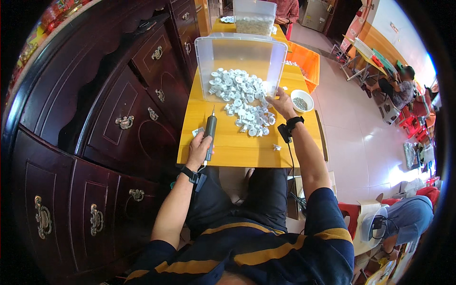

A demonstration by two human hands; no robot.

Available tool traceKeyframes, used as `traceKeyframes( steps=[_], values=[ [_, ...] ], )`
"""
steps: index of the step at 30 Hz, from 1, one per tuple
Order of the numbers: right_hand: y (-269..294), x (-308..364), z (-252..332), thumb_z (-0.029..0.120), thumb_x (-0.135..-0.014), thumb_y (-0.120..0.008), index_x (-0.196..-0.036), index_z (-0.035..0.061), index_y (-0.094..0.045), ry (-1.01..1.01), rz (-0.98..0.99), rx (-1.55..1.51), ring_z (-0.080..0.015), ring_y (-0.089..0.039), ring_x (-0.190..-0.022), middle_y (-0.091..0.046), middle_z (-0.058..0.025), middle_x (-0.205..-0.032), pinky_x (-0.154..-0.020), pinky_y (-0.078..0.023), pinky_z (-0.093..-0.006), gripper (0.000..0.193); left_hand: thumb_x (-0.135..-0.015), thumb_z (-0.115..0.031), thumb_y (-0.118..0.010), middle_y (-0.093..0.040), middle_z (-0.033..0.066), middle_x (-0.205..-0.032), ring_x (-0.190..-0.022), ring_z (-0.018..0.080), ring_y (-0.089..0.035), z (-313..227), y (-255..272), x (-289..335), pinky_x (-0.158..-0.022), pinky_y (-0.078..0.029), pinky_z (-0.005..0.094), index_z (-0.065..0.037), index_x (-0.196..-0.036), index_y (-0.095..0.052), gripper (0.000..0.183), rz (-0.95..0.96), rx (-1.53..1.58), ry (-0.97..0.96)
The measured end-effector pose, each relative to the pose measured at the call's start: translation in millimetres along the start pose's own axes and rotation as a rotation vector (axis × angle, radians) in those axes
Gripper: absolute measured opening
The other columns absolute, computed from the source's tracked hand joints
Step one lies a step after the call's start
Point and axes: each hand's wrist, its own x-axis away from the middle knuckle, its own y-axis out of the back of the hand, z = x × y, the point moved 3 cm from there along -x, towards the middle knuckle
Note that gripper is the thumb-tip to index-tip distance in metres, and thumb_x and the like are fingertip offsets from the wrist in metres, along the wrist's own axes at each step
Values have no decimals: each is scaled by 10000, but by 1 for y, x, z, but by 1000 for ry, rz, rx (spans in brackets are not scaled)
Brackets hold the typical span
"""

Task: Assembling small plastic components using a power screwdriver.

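Yellow wooden tabletop (237, 156), mid-frame, bore heaped white plastic parts (246, 99); I had the left hand (198, 149) gripping a grey cylindrical screwdriver (211, 129), the loosely spread right hand (283, 105) seemingly reaching partsward, next calling for a pinch.

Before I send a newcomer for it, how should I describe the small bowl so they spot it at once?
Start at the yellow table before the person; follow its right side to the right hand. Just right of that hand sits a round white bowl of small greyish pieces; unlike the clear bin, it is opaque.

Dark screwdriver (211, 129) in left hand (198, 151)
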Motion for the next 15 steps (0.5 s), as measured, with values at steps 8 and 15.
traceKeyframes(
  steps=[8,15],
  values=[
    [-2,-14,-6,266,-864,-563,-1167,71,-565,37,-99,133,-435,-639,-878,-672,-247,-923,-788,-507,-517,361,-956,-206,-524,-558,27,-773,-641,87,-575,-6,-1,4,-538,-515,227,-28,-1074,-566,217,14,-37,32],
    [6,-20,-17,353,-867,-587,-1205,27,-548,-51,52,122,-420,-650,-912,-674,-249,-995,-835,-510,-472,471,-956,-201,-527,-563,27,-772,-621,83,-577,2,1,-1,-532,-511,221,-23,-1078,-565,219,3,6,-5]
  ],
)
